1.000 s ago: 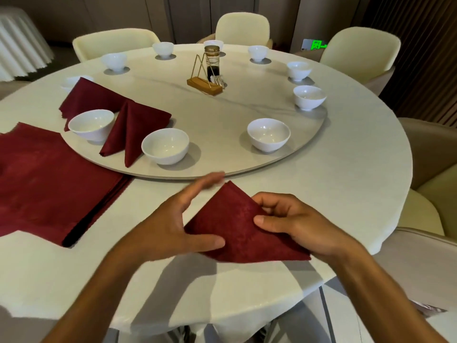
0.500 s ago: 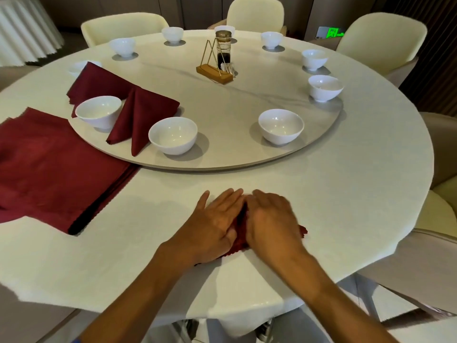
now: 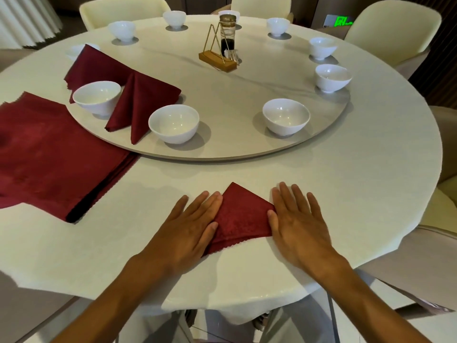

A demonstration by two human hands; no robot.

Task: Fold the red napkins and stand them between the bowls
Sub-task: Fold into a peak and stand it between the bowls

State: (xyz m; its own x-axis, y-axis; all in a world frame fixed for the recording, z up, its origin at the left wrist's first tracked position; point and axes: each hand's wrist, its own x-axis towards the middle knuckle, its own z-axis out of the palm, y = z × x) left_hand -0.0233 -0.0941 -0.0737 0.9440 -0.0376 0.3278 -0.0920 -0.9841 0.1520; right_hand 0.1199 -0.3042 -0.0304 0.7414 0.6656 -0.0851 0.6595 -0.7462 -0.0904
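- My left hand point(image 3: 190, 229) is lying flat, fingers straight and together, its palm pressing down on the left edge of a folded red napkin point(image 3: 241, 216).
- My right hand point(image 3: 298, 222) is lying flat too, fingers straight and slightly spread, covering the napkin's right edge, with the fingertips reaching onto the bare cloth beyond it.
- Neither hand is gripping anything; both are simply pressing.
- The folded napkin is showing between my hands as a triangle, its point aiming away from me and its scalloped lower edge lying nearest me.
- It is lying on the white surface point(image 3: 358, 184), close to the near edge.
- To my left, a stack of flat red napkins point(image 3: 49, 154) is sitting on the same surface, its far corner running up to the rim of the turntable point(image 3: 235, 100).
- On the turntable, a finished napkin point(image 3: 141, 102) is standing between the left near bowl point(image 3: 97, 97) and the middle near bowl point(image 3: 174, 123).
- Another standing napkin point(image 3: 96, 70) is showing behind the left near bowl.
- A third near bowl point(image 3: 285, 116) is sitting further right, well apart from the middle one.
- More white bowls are ringing the turntable's far side.
- Near the centre, a wooden stand with a gold wire triangle point(image 3: 217, 54) is sitting just beside a glass bottle point(image 3: 228, 33).
- Cream chairs point(image 3: 393, 28) are standing around the far side.
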